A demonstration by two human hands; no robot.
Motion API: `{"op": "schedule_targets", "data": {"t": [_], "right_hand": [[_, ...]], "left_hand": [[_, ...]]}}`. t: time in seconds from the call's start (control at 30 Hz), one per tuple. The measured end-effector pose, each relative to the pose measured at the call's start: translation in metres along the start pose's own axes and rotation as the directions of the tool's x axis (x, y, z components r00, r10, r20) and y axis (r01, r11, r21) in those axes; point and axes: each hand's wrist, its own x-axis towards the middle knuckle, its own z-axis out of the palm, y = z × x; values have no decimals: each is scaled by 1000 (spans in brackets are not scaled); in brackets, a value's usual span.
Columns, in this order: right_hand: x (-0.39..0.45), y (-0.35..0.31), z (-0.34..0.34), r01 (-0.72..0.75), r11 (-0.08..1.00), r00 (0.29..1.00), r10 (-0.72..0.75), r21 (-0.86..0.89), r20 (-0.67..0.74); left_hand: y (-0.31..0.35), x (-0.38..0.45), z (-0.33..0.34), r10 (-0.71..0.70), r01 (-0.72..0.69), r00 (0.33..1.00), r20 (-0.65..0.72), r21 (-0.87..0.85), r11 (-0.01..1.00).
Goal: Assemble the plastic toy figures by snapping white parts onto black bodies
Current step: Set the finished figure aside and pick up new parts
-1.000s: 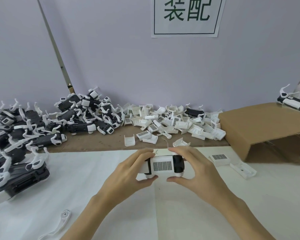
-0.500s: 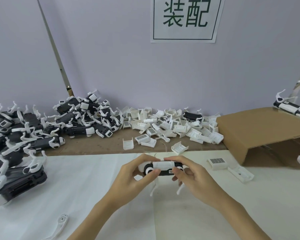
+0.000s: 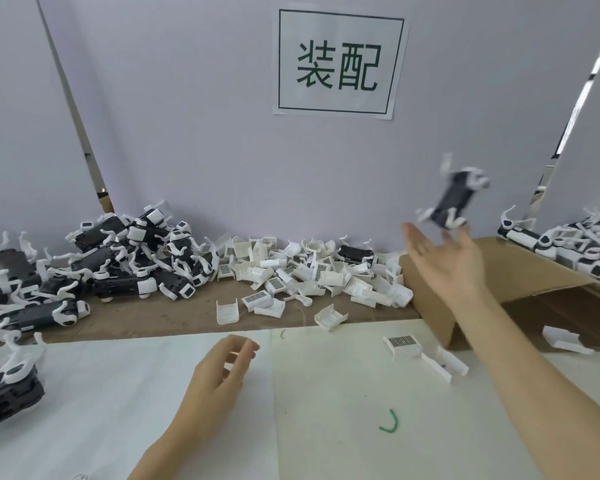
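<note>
The right hand is flung open, fingers spread and holding nothing. A finished figure blurs in the air just above its fingertips, evidently tossed toward the done pile on the box beyond. The left hand hangs loosely curled, fingers apart and empty, likely free to fetch the next body. Near the right wrist lie two loose white parts. Beyond the left fingers lie many more in a heap, too tangled to count, with the black bodies heaped further left.
</note>
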Motion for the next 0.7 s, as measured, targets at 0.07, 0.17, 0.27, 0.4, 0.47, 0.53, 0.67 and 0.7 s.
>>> {"op": "schedule_targets", "data": {"t": [0.07, 0.17, 0.27, 0.4, 0.47, 0.53, 0.67, 0.7], "right_hand": [[16, -8, -7, -46, 998, 999, 46, -47, -11], [11, 27, -23, -226, 926, 966, 253, -302, 55], [-5, 85, -43, -340, 857, 918, 391, -388, 60], [-13, 148, -51, -455, 809, 883, 465, -372, -68], [-11, 164, -53, -492, 808, 865, 495, -324, -80], [-8, 173, -58, -520, 808, 850, 522, -279, -70], [-3, 179, -63, -536, 803, 836, 548, -261, -30], [-2, 179, -63, -536, 802, 834, 551, -266, -20]], "left_hand": [[-3, 0, 2, 71, -72, 997, 15, 130, 989], [-8, 2, 5, 202, -204, 979, 39, 324, 924], [-12, 6, 9, 236, -222, 971, 21, 435, 873], [-18, 25, 6, 241, -189, 971, -7, 599, 778], [-24, 50, -6, 243, -157, 970, -23, 700, 696], [-31, 86, -25, 203, -73, 977, -63, 798, 598], [-45, 162, -68, -5, 107, 994, -112, 935, 339], [-51, 175, -75, -56, 99, 995, -87, 959, 264]]}}
